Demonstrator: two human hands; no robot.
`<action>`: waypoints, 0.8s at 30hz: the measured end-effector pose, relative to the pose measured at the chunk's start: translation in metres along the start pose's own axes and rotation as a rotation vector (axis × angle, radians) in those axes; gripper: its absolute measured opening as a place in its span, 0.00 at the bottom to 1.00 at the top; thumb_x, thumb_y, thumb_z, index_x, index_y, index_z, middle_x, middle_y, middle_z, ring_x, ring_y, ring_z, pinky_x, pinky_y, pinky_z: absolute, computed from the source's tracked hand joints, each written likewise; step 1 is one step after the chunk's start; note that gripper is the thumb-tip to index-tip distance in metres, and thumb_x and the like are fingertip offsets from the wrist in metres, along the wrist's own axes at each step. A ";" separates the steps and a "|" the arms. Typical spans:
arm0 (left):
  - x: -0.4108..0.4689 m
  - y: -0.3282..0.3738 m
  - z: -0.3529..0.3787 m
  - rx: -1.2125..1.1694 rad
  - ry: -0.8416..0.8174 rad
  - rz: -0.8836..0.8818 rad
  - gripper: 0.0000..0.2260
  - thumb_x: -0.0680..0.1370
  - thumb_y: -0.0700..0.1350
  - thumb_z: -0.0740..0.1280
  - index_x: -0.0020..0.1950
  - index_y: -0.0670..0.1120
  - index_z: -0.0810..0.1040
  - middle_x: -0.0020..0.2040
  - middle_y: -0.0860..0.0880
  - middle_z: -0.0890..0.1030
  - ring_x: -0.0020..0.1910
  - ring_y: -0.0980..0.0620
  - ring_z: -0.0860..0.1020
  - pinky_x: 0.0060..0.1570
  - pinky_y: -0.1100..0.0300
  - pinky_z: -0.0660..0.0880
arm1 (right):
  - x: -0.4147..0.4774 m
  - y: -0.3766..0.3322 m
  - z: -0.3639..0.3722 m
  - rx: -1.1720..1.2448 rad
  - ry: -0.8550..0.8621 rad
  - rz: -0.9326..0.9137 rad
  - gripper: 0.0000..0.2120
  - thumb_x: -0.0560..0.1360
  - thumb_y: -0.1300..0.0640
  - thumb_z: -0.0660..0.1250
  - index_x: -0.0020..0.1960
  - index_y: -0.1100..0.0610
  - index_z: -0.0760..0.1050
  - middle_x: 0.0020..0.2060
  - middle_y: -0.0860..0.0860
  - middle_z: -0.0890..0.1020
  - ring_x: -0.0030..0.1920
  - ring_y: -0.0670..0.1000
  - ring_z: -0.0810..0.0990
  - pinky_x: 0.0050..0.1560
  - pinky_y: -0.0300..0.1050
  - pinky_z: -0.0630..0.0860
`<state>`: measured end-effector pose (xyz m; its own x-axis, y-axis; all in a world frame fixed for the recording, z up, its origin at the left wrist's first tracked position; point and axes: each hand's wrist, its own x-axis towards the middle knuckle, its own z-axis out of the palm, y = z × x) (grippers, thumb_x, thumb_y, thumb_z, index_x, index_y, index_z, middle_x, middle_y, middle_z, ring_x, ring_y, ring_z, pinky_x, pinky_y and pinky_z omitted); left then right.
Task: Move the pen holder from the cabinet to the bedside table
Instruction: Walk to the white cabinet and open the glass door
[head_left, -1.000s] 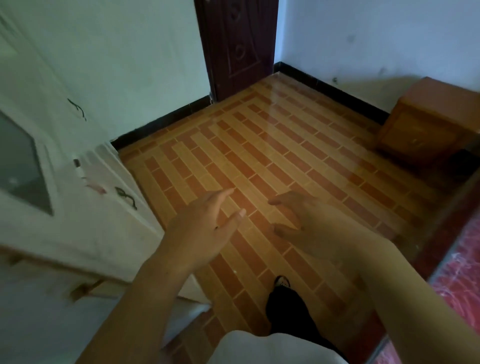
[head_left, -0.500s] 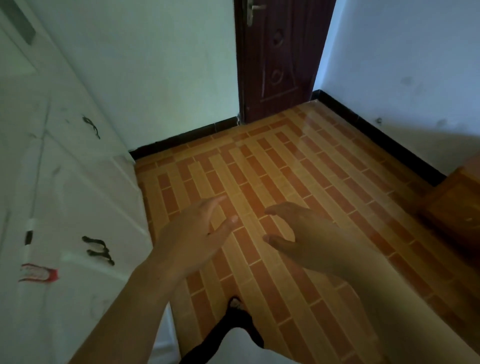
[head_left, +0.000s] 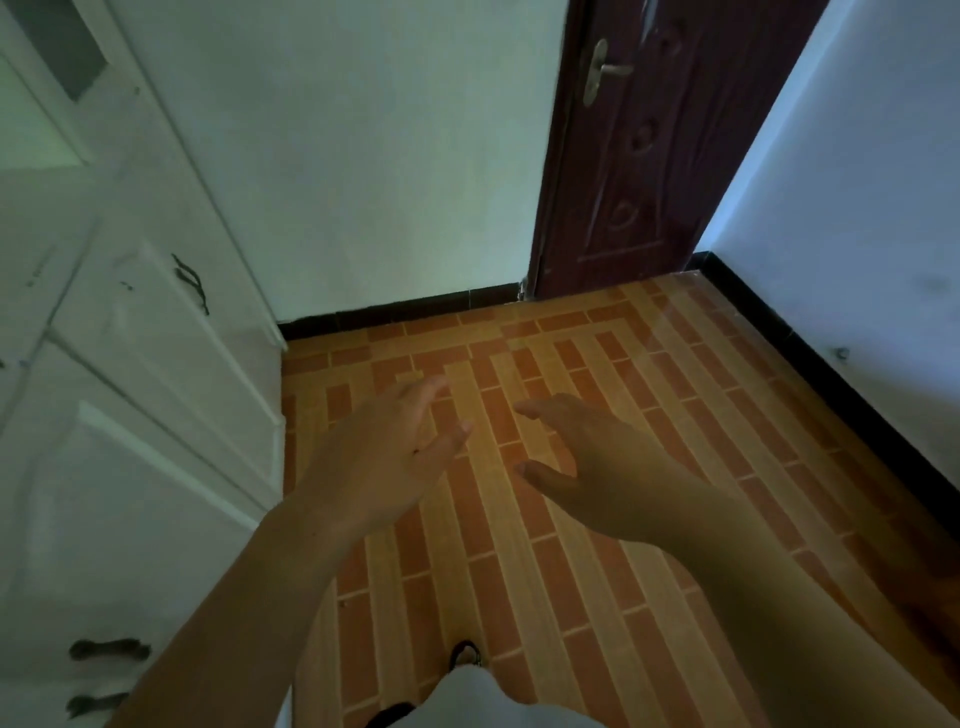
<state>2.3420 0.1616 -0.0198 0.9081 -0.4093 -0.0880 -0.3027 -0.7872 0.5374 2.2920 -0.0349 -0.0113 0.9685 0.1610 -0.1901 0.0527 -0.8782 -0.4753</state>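
We hold our left hand (head_left: 384, 457) and right hand (head_left: 587, 467) over the orange brick-patterned tile floor (head_left: 597, 415), each grip spread and empty. The white panelled wooden cabinet (head_left: 130, 415) stands left; no pen holder shows.

The white cabinet (head_left: 156, 364) stands at the left, its panelled doors closed, with dark handles.

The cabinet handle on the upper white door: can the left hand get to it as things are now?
Probably yes. The left hand is open and empty, in the air over the tiled floor, to the right of the white cabinet. Nothing lies between it and the dark handle; it must only move left and forward.
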 end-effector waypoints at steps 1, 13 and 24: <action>0.016 -0.004 -0.008 0.004 0.015 -0.005 0.27 0.74 0.63 0.53 0.72 0.57 0.57 0.73 0.54 0.62 0.70 0.54 0.63 0.67 0.52 0.63 | 0.021 0.001 -0.008 0.002 0.000 -0.013 0.27 0.75 0.42 0.61 0.71 0.41 0.56 0.72 0.41 0.63 0.69 0.46 0.65 0.65 0.44 0.64; 0.166 -0.090 -0.073 0.042 0.161 -0.309 0.26 0.75 0.63 0.54 0.72 0.56 0.59 0.71 0.54 0.66 0.67 0.54 0.67 0.63 0.57 0.65 | 0.275 -0.005 -0.047 -0.026 -0.227 -0.287 0.25 0.76 0.43 0.60 0.71 0.42 0.58 0.70 0.42 0.66 0.68 0.45 0.66 0.62 0.41 0.64; 0.321 -0.138 -0.150 0.105 0.362 -0.565 0.27 0.74 0.65 0.52 0.71 0.58 0.60 0.71 0.56 0.67 0.67 0.55 0.68 0.64 0.55 0.65 | 0.506 -0.027 -0.117 -0.007 -0.309 -0.604 0.19 0.77 0.48 0.60 0.68 0.43 0.64 0.57 0.35 0.68 0.52 0.34 0.65 0.44 0.15 0.58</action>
<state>2.7186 0.2077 0.0037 0.9692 0.2437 -0.0352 0.2367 -0.8829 0.4054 2.8089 0.0181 0.0056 0.6544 0.7449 -0.1298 0.5656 -0.5961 -0.5698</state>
